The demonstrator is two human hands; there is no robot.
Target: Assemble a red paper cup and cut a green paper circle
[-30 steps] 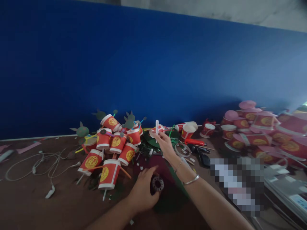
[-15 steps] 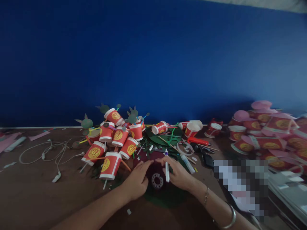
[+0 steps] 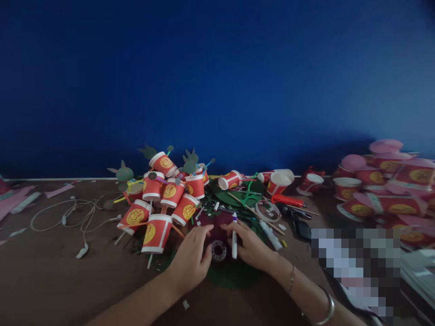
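Note:
My left hand [image 3: 190, 256] rests beside a dark maroon piece [image 3: 217, 232], fingers stretched forward and thumb apart, with nothing in it. Between my hands lies a round ring [image 3: 219, 251] with a dark centre and a pale speckled band; its exact kind is unclear. A white marker pen [image 3: 234, 242] with a purple end sits upright-looking between the fingers of my right hand [image 3: 253, 246], which is closed on it. The right fingertips come near the maroon piece's right side. Under both lies a green round sheet [image 3: 234, 277].
Red paper cups [image 3: 157, 233] with straws and grey-green animal heads are piled at left. White earphones [image 3: 81, 250] lie farther left. Behind my hands are green scraps, sticks, a glue tube [image 3: 271, 235] and a red cutter [image 3: 288, 200]. Pink-topped cups [image 3: 387, 208] are heaped at right.
My left hand has drawn a little left, away from the ring, and its fingers have lifted. The right hand keeps the marker. The whole view has shifted slightly.

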